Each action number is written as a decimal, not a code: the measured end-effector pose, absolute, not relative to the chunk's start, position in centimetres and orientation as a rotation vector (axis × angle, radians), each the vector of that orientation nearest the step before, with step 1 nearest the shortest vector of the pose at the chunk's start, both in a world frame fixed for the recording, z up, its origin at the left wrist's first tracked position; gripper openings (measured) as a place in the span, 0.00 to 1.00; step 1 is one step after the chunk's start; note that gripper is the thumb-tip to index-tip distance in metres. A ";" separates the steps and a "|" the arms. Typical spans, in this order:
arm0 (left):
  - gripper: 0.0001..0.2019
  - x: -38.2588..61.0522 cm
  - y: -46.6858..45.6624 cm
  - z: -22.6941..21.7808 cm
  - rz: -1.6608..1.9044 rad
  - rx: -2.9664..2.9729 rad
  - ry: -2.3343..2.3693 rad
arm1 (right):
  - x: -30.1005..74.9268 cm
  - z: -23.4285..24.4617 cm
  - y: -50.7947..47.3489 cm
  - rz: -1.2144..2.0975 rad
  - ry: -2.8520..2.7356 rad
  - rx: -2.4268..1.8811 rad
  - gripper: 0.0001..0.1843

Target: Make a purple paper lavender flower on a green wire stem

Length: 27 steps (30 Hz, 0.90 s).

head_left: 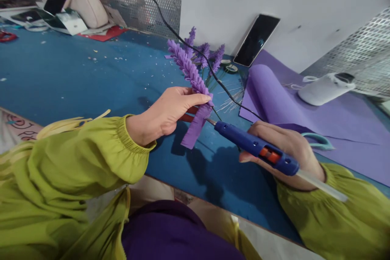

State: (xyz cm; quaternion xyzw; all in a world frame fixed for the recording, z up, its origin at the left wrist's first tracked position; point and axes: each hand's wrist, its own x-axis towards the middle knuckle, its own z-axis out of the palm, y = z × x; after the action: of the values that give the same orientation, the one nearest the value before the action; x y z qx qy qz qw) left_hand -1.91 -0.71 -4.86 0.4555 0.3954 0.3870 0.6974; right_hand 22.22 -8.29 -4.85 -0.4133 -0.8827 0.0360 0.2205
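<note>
My left hand (170, 109) pinches a purple lavender flower (190, 71) near its base, thumb on top. From its lower end a loose purple strip (195, 128) hangs down over the table. My right hand (283, 146) is wrapped round a blue hot glue gun (243, 138) with a clear glue stick (323, 186) coming out of its back end. The gun's metal nozzle meets the strip, just below my left thumb. Behind the held flower stand several finished purple flowers (217, 59) on green stems.
A black cable (166, 20) crosses in front of the flowers toward my right hand. At the right lie purple sheets (271, 89), a white shoe-shaped object (324, 88) and teal-handled scissors (319, 142). Thin wires (228, 99) lie mid-table. A phone (256, 40) leans on the white board (225, 4).
</note>
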 end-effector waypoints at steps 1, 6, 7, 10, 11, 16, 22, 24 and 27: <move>0.12 -1.9 -0.7 -4.9 0.863 1.017 0.881 | 22.2 -4.8 -8.3 0.080 -2.428 -1.150 0.19; 0.12 -1.9 -0.8 -4.8 0.849 1.047 0.899 | 22.1 -4.5 -8.5 -0.020 -2.340 -1.231 0.19; 0.12 -2.0 -0.8 -4.8 0.846 1.052 0.907 | 22.1 -4.5 -8.5 -0.034 -2.337 -1.233 0.19; 0.11 -2.0 -0.9 -4.7 0.840 1.060 0.933 | 22.1 -4.5 -8.5 -0.053 -2.391 -1.202 0.19; 0.10 -2.0 -0.9 -4.7 0.841 1.060 0.941 | 22.0 -4.5 -8.5 -0.048 -2.419 -1.187 0.19; 0.09 -1.9 -0.9 -4.5 0.848 1.048 0.955 | 21.9 -4.5 -8.6 0.000 -2.497 -1.137 0.17; 0.11 -1.9 -0.9 -4.6 0.856 1.037 0.917 | 21.9 -4.4 -8.8 0.011 -2.452 -1.173 0.18; 0.11 -1.9 -0.9 -4.6 0.856 1.036 0.908 | 21.9 -4.4 -8.8 -0.020 -2.453 -1.181 0.18; 0.11 -2.0 -0.8 -4.7 0.858 1.035 0.897 | 21.7 -4.5 -8.8 0.007 -2.503 -1.133 0.17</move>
State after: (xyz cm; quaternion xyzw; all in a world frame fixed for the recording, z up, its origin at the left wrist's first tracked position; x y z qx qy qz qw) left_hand -1.95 -0.83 -4.69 0.4631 0.4013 0.3837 0.6909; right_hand 21.72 -8.80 -4.48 -0.4044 -0.8933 0.0025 0.1959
